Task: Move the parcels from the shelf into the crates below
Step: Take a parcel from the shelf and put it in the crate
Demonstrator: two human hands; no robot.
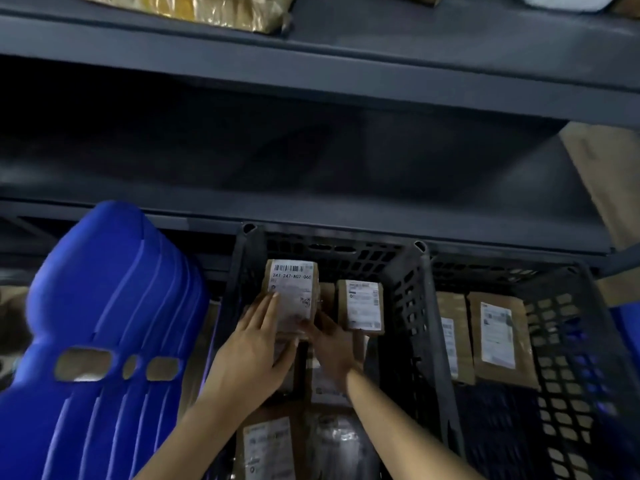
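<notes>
- Between the two hands, inside the dark crate [420, 306], a small cardboard parcel [292, 296] stands with its label face up toward the camera.
- Left hand [256, 355] lies flat against the parcel's near-left side, fingers extended along the label's edge; it presses the box but does not wrap it.
- Right hand [332, 344] meets the parcel's near-right corner, fingers curled on it; together the two hands clamp the box from both sides.
- Just beyond the right hand sits a second labelled parcel [362, 304], close beside the held one; whether they touch is unclear.
- Nearer than the hands, under the forearms, more parcels [266, 445] already lie in the same crate.
- Well off to the right of the hands, a neighbouring crate [568, 341] holds two flat brown parcels [498, 337].
- To the left of the hands lies a blue plastic item [104, 323].
- Far above the hands, one shelf [311, 188] looks bare, while a plastic-wrapped parcel [194, 8] remains on the higher one.
- Handling judgement: the box looks light and stiff, with firm corners, so pressing on opposite side faces should hold it well.
- The glossy label may be slick; fingers belong on bare cardboard edges.
- Contents are unknown, so lowering it beats dropping it.
</notes>
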